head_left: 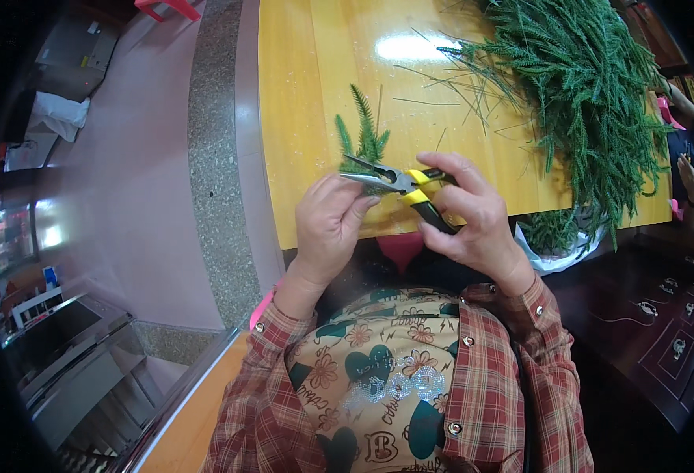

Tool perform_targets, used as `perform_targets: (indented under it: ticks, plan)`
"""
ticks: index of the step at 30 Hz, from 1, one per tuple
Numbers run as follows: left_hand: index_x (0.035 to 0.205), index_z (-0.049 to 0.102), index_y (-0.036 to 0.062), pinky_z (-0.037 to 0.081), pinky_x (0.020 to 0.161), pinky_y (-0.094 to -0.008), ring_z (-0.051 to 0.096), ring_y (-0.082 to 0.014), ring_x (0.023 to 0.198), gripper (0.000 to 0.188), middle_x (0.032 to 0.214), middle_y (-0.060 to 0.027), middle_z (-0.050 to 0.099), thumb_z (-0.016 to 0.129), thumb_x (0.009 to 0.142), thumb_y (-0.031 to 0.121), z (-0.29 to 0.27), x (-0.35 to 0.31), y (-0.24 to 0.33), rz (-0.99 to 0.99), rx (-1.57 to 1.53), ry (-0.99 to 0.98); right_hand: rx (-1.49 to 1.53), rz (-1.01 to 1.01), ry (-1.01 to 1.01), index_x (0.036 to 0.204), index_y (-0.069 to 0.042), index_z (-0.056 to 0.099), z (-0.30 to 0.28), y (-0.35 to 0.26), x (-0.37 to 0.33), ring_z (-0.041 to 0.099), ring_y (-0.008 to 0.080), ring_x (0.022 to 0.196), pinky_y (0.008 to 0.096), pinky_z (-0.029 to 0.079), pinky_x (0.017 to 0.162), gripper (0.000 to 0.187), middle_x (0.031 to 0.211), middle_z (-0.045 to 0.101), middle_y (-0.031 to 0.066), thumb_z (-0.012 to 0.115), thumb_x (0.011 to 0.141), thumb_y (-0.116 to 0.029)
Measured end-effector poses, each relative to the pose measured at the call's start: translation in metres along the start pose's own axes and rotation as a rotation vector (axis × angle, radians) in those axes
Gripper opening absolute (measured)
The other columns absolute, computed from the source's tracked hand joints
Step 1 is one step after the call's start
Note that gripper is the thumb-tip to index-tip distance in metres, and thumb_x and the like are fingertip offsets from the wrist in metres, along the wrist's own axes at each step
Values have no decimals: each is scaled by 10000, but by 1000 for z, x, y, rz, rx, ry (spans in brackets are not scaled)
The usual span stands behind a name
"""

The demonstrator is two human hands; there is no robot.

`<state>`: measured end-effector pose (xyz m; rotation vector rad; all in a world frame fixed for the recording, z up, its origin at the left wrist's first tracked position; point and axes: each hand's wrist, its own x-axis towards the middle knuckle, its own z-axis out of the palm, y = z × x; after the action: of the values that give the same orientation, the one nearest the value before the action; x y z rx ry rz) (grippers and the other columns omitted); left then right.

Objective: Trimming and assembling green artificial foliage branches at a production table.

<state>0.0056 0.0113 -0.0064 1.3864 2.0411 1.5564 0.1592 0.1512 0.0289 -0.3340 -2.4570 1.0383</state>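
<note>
My left hand (329, 217) pinches the lower end of a small green artificial pine sprig (366, 138), whose several needle-covered tips point away from me over the table. My right hand (473, 209) is wrapped around the yellow-and-black handles of long-nose pliers (398, 181). The plier jaws are parted and point left, lying close by the sprig's base and my left fingertips. Whether the jaws touch the stem, I cannot make out.
A big heap of green pine branches (583, 87) covers the far right of the yellow wooden table (307, 94) and hangs over its edge. Thin bare stems (473, 87) lie beside it. Below is a white bag (567, 256) with more greenery. Another person's hand (687, 177) shows at far right.
</note>
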Motion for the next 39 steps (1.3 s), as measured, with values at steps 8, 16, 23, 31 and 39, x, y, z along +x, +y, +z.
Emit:
perform_targets:
  ticks: [8,16,23,31,39]
  plan:
    - [867,664,32,465,667,-365,590,-285,770,134,818,-112,616,674,747,92,-4,3,-2,74,140,-99,-134,-132,2,739,15,516,9,9,2,544,361,1062,421,454,895,272,1202,525,201,730,573,-11]
    - [893,665,25,477,704,-344,600,-271,784,133,839,-109,628,653,781,94,-6,2,-3,78,197,-128,-122,-191,73,772,17,513,18,12,-1,532,387,1091,448,440,917,275,1194,531,205,725,600,-24]
    - [944,658,3,475,738,-294,616,-224,822,140,894,-99,650,611,832,71,-5,-5,4,-487,-622,-179,128,-165,135,774,10,525,24,13,0,553,384,1061,454,446,908,241,1174,541,220,715,652,-73]
    - [949,654,7,478,732,-318,605,-281,829,147,910,-127,637,603,823,63,-10,2,3,-11,110,-141,-8,-227,135,776,17,533,27,13,2,557,381,1049,455,444,913,234,1167,543,221,713,657,-74]
    - [956,658,15,477,722,-348,594,-300,823,159,893,-130,629,598,827,87,-14,5,1,-8,78,-168,93,-128,138,777,16,555,24,18,-1,567,367,1034,430,447,902,223,1159,551,212,712,654,-86]
